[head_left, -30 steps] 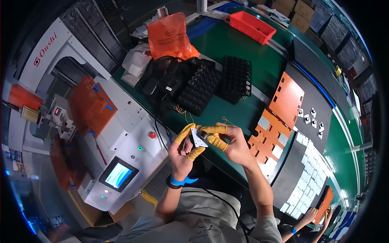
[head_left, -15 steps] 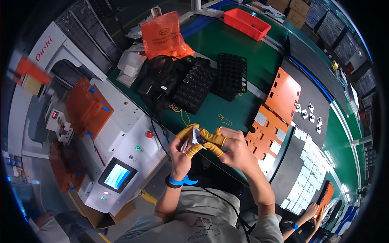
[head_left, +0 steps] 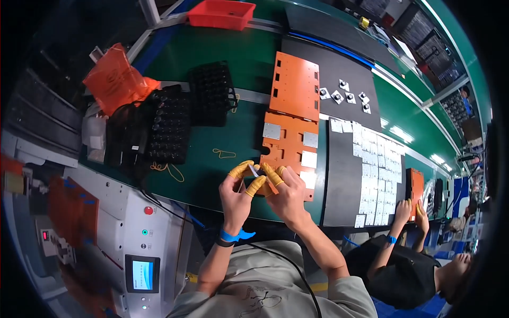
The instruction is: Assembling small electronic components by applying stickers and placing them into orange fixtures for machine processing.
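Observation:
My left hand (head_left: 236, 199) and my right hand (head_left: 288, 195), both with yellow finger cots, meet at the table's front edge. Between their fingertips is a small white plate (head_left: 253, 170), tilted, with a dark part next to it. My left fingers pinch the plate from the left. The right fingers are closed around its other side and hide most of the dark part. Just beyond the hands lies an orange fixture board (head_left: 287, 139) with cutouts and several square metal plates (head_left: 272, 130) set in it. Its orange cover panel (head_left: 295, 85) lies open behind it.
Black trays (head_left: 169, 127), an orange bag (head_left: 116, 79) and a red bin (head_left: 221, 14) stand left and back. White plates (head_left: 379, 175) and small black-topped parts (head_left: 337, 97) lie on dark mats at right. A machine screen (head_left: 142, 274) is lower left; a co-worker (head_left: 403, 265) is right.
The view has swung right, so the table things appear further left and the orange board is now just beyond my hands. The small plate has turned between my fingers.

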A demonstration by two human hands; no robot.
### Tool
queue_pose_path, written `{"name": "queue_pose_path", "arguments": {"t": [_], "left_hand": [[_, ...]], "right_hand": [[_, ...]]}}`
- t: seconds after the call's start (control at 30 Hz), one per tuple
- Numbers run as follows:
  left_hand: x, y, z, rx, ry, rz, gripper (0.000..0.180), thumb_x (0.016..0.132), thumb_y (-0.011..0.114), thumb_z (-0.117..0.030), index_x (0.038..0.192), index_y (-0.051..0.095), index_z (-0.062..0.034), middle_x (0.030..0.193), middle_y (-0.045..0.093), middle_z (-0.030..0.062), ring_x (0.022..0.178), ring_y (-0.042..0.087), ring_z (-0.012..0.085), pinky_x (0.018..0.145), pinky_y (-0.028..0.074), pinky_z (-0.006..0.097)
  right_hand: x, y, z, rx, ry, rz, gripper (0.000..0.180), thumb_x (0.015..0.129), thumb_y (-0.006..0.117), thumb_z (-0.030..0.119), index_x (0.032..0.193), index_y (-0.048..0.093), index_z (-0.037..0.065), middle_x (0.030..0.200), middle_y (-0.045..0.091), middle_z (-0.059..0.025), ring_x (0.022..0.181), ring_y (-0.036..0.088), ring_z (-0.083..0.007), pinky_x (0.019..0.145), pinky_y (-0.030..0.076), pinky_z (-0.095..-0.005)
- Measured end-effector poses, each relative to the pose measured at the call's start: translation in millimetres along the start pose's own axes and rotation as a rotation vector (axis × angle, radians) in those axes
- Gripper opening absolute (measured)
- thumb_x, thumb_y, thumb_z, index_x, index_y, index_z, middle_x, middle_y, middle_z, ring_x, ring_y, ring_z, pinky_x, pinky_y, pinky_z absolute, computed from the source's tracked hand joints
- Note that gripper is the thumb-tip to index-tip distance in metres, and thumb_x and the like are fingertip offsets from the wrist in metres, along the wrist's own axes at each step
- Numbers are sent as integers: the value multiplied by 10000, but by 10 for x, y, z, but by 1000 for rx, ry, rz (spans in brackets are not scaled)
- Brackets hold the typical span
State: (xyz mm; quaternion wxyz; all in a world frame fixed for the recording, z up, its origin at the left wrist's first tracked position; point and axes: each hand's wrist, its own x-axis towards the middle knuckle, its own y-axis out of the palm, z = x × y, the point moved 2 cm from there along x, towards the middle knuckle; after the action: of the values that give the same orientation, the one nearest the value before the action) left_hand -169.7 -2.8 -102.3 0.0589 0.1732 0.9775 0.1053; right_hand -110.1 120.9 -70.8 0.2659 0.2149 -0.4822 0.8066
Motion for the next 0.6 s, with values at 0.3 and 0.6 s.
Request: {"name": "queue_pose_path", "arguments": {"t": [0.3,0.6], "left_hand": [[57,-25,241,-510,-385,262,358,965,671,-245,1251,633,-33,867,631,-33,591,430,23,559,371,222],[181,-36,171,-268,-185,322,526,978,643,-399,1333,580,-17,940,653,-9,580,425,20,565,379,225]], "right_hand": [[-98,-11,-267,167,23,24,488,616,825,95,1091,715,61,879,522,-92,818,482,-282,711,371,-387],[140,-119,-381,-14,-227,-23,579,552,822,160,1115,713,86,978,531,-88,889,502,-313,785,400,-458]]}}
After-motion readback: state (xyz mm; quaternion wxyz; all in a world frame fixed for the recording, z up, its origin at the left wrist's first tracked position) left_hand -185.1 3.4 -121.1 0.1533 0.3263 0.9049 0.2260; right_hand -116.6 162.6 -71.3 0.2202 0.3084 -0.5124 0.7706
